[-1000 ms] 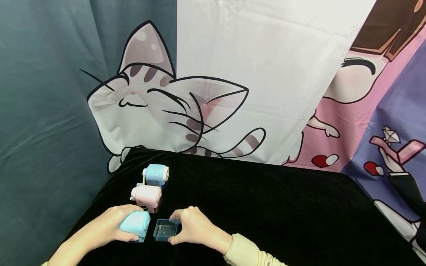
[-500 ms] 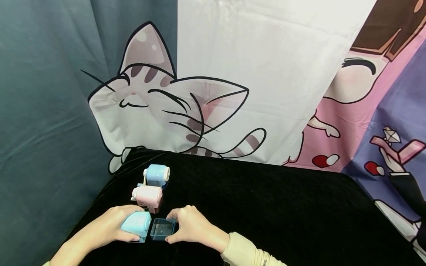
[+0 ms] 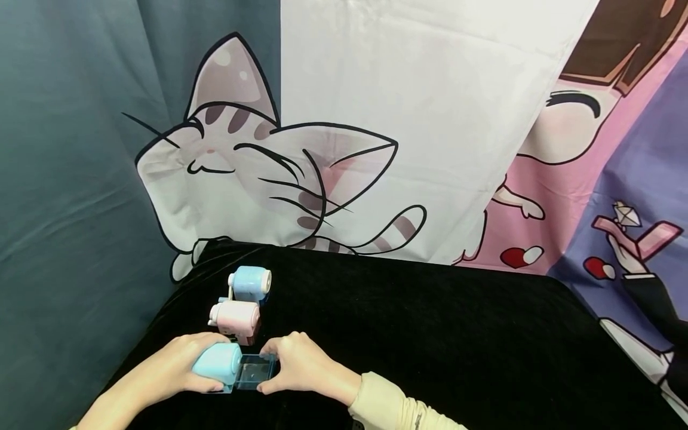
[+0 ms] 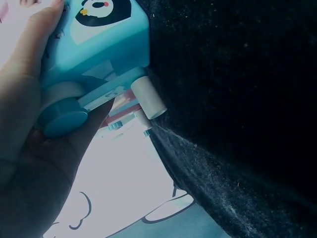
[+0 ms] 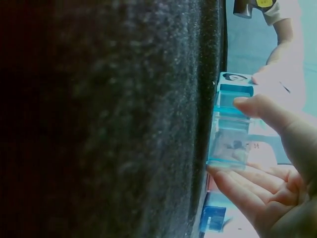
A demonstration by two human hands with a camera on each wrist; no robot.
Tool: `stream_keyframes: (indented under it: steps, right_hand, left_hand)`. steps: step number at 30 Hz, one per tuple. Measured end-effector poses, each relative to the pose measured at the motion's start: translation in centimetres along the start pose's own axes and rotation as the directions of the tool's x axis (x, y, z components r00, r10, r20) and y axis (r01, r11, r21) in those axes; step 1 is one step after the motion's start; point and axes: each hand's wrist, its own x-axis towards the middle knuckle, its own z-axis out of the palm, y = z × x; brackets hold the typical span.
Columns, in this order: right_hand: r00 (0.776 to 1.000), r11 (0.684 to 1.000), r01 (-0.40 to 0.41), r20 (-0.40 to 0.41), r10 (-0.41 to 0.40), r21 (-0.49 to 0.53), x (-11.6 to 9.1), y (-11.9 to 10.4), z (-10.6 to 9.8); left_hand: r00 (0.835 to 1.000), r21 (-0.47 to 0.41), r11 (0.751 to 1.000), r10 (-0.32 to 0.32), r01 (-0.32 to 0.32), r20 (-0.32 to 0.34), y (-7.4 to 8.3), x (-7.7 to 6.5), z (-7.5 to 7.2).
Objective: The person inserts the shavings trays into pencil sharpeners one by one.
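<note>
My left hand (image 3: pixel 185 361) grips a light blue crank pencil sharpener (image 3: pixel 217 362) from its left side, holding it upright on the black cloth. In the left wrist view a panda picture marks the body, and its crank handle (image 4: pixel 111 91) ends in a white knob. My right hand (image 3: pixel 303 365) pinches a clear blue shavings drawer (image 3: pixel 255 372) between thumb and fingers, at its right end. The drawer's left end is up against the sharpener's lower right side; whether it has entered the slot I cannot tell. The right wrist view shows drawer (image 5: pixel 230 141) and sharpener in line.
Just behind the held sharpener stands a pink crank sharpener (image 3: pixel 236 315). Farther back is another blue one (image 3: pixel 251 283). Black cloth (image 3: pixel 430 334) covers the table, and printed curtains (image 3: pixel 344 179) hang along its back and sides.
My right hand has moved left with the drawer, closing the gap to the sharpener. My left hand and its sharpener have stayed nearly in place.
</note>
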Motion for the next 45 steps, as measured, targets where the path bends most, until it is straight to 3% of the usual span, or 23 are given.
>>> stream_keyframes:
  steps: [16, 37, 45]
  right_hand:
    - [1.0, 1.0, 0.009, 0.007, -0.009, -0.025, 0.6, -0.6, 0.4]
    - [0.998, 0.997, 0.057, -0.011, -0.058, -0.056, 1.7, -1.0, 0.8]
    - [0.999, 0.998, 0.037, 0.004, -0.037, -0.054, 2.3, -1.4, 1.1]
  left_hand:
    - [0.999, 0.008, 0.999, -0.051, 0.051, 0.015, 0.2, -0.2, -0.1]
    - [1.0, 0.017, 1.0, 0.019, -0.018, -0.023, 0.0, 0.1, 0.2]
    - [0.998, 0.045, 0.998, 0.034, -0.031, -0.051, 0.1, 0.0, 0.4]
